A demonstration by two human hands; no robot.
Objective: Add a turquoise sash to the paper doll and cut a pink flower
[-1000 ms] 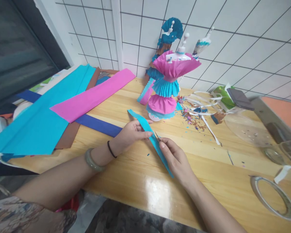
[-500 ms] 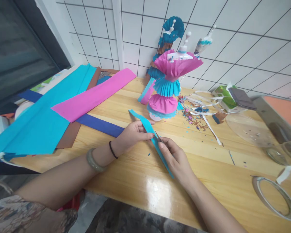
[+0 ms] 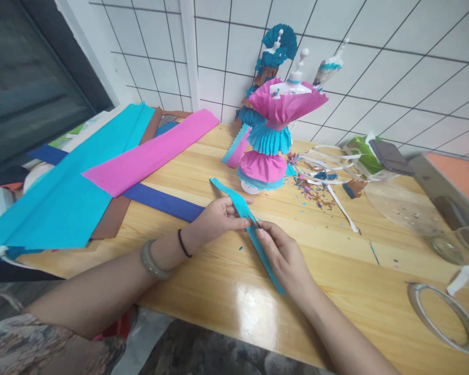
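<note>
My left hand (image 3: 224,216) pinches a narrow turquoise crepe paper strip (image 3: 238,202) between thumb and fingers. The strip runs slantwise from near the decorated stand down past my right hand (image 3: 279,247). That hand is closed on small scissors (image 3: 255,221), whose blades lie at the strip's edge; the handles are hidden by the fingers. Just behind my hands stands a doll-like figure (image 3: 271,140) with pleated pink and turquoise paper tiers and a white top.
Folded turquoise (image 3: 74,177), pink (image 3: 152,153) and dark blue paper (image 3: 164,202) lie at the left. Right of the figure are paper scraps (image 3: 316,195) and white strips (image 3: 342,208). A tape roll (image 3: 445,317) lies near right, a phone (image 3: 391,156) farther back.
The strip has slid slightly down and to the right between my hands. The scissors stay at its edge; both hands have barely moved.
</note>
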